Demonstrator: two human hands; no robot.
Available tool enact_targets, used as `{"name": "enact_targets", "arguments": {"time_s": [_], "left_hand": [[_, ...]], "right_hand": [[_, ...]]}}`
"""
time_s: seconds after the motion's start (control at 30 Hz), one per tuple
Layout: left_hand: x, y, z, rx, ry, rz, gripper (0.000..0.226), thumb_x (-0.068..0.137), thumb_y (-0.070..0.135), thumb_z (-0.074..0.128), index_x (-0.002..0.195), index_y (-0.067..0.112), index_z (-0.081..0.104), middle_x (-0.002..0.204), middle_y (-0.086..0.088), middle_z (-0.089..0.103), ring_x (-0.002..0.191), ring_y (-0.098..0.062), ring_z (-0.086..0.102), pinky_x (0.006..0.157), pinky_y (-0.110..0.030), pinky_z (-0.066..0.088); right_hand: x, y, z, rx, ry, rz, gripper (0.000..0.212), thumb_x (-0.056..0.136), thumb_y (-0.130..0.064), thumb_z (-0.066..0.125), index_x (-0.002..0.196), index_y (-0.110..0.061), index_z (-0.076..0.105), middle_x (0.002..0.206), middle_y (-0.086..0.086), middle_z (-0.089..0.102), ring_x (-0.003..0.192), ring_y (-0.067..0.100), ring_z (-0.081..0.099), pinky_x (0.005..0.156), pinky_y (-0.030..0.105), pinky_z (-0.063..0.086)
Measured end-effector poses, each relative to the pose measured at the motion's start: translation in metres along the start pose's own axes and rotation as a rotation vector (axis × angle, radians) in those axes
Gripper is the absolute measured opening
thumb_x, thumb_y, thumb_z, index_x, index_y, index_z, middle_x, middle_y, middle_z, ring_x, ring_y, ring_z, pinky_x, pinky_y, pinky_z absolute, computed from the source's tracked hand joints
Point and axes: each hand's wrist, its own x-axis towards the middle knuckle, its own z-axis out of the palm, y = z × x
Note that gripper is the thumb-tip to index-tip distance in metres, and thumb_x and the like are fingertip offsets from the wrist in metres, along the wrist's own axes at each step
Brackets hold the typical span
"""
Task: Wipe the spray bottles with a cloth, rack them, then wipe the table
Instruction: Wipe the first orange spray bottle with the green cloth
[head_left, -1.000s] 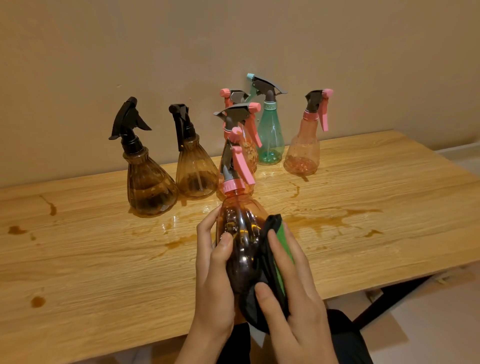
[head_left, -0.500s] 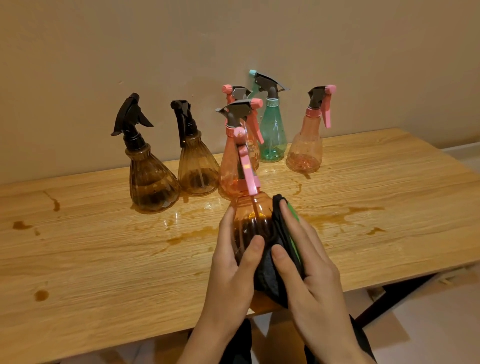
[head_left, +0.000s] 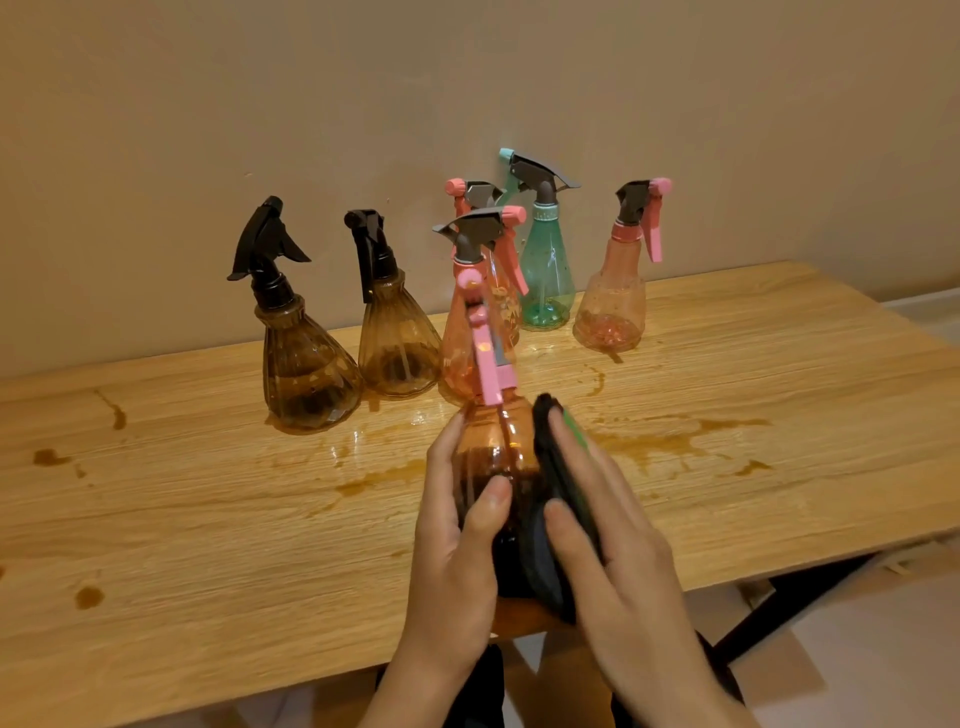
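Observation:
My left hand (head_left: 457, 540) grips an orange spray bottle (head_left: 498, 447) with a pink trigger, held over the near edge of the wooden table (head_left: 208, 519). My right hand (head_left: 618, 551) presses a dark cloth (head_left: 550, 499) with a green side against the bottle's right flank, thumb curled round the cloth. Behind stand two brown bottles with black heads (head_left: 306, 358) (head_left: 395, 338), two pink bottles (head_left: 470, 312) (head_left: 615, 291), a third pink one partly hidden, and a teal bottle (head_left: 545, 270).
Brown liquid stains and wet patches (head_left: 665, 441) spread over the tabletop, with drops at the left (head_left: 88, 597). A beige wall rises right behind the bottles. A black table leg (head_left: 779, 613) and pale floor show at the lower right. No rack is in view.
The held bottle has turned in my left hand, its trigger swinging round. My right hand has slid the cloth up along the bottle's side. The view has shifted slightly.

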Motion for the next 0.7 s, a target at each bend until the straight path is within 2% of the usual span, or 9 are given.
{"name": "enact_targets", "arguments": {"time_s": [0.13,0.2,0.3,0.37,0.43,0.5,0.57,0.63,0.7], "left_hand": [[0.000,0.002,-0.001,-0.049,0.052,-0.003,0.061,0.075,0.056,0.063,0.134,0.046,0.055,0.129,0.019,0.068,0.122,-0.006,0.065,0.094,-0.027,0.055],[-0.001,0.002,0.000,-0.038,0.006,-0.016,0.067,0.075,0.056,0.065,0.140,0.043,0.052,0.132,0.017,0.067,0.123,-0.009,0.065,0.096,-0.027,0.056],[-0.002,-0.001,0.001,0.012,-0.069,-0.036,0.066,0.078,0.056,0.068,0.142,0.046,0.051,0.135,0.015,0.065,0.127,-0.013,0.063,0.097,-0.029,0.055],[-0.003,-0.002,0.001,0.036,-0.112,-0.042,0.064,0.080,0.057,0.067,0.141,0.048,0.051,0.136,0.016,0.063,0.128,-0.011,0.061,0.102,-0.035,0.053],[-0.004,-0.001,0.003,0.023,-0.104,-0.048,0.067,0.078,0.058,0.066,0.142,0.046,0.050,0.135,0.018,0.064,0.128,-0.009,0.061,0.101,-0.036,0.053],[-0.004,0.000,0.003,-0.001,-0.068,-0.029,0.067,0.077,0.055,0.065,0.141,0.041,0.052,0.132,0.017,0.066,0.125,-0.009,0.063,0.097,-0.032,0.055],[-0.002,0.001,0.002,-0.037,-0.017,-0.016,0.065,0.077,0.052,0.065,0.140,0.035,0.054,0.130,0.012,0.069,0.122,-0.013,0.066,0.093,-0.030,0.057],[0.000,-0.001,-0.001,-0.065,0.033,-0.029,0.066,0.076,0.053,0.064,0.139,0.034,0.055,0.130,0.007,0.070,0.121,-0.018,0.067,0.096,-0.037,0.057],[0.001,-0.004,-0.003,-0.068,0.027,-0.041,0.070,0.076,0.054,0.065,0.141,0.034,0.053,0.132,0.001,0.069,0.123,-0.023,0.066,0.105,-0.049,0.052]], "right_hand": [[-0.035,0.007,0.017,-0.119,0.070,-0.027,0.053,0.102,-0.060,0.037,0.154,-0.055,0.026,0.166,-0.024,0.019,0.150,-0.006,0.019,0.110,0.001,0.019],[-0.031,0.005,0.015,-0.072,0.108,0.019,0.052,0.100,-0.063,0.038,0.151,-0.061,0.026,0.162,-0.031,0.023,0.147,-0.010,0.022,0.107,-0.002,0.021],[-0.005,0.000,0.001,0.088,0.099,0.140,0.042,0.098,-0.069,0.041,0.136,-0.079,0.027,0.144,-0.051,0.031,0.136,-0.023,0.029,0.100,-0.003,0.029],[0.011,-0.004,-0.010,0.135,0.061,0.141,0.043,0.095,-0.060,0.046,0.134,-0.075,0.036,0.135,-0.055,0.037,0.131,-0.026,0.034,0.097,-0.003,0.033],[0.018,-0.009,-0.015,0.118,0.034,0.077,0.046,0.099,-0.049,0.046,0.142,-0.063,0.036,0.138,-0.051,0.040,0.132,-0.023,0.035,0.099,0.000,0.033],[0.014,-0.011,-0.011,0.029,0.021,-0.011,0.047,0.107,-0.045,0.043,0.150,-0.058,0.031,0.151,-0.040,0.034,0.141,-0.016,0.029,0.107,0.004,0.030],[0.000,-0.007,0.000,-0.087,0.018,-0.073,0.049,0.106,-0.051,0.038,0.152,-0.059,0.024,0.162,-0.031,0.021,0.150,-0.006,0.020,0.117,0.019,0.029],[-0.017,-0.005,0.011,-0.138,0.044,-0.082,0.051,0.104,-0.057,0.035,0.154,-0.056,0.024,0.167,-0.024,0.013,0.154,0.003,0.016,0.117,0.033,0.033],[-0.030,-0.004,0.018,-0.111,0.095,-0.073,0.052,0.103,-0.059,0.036,0.154,-0.055,0.026,0.167,-0.022,0.014,0.154,0.005,0.018,0.117,0.031,0.036]]}}
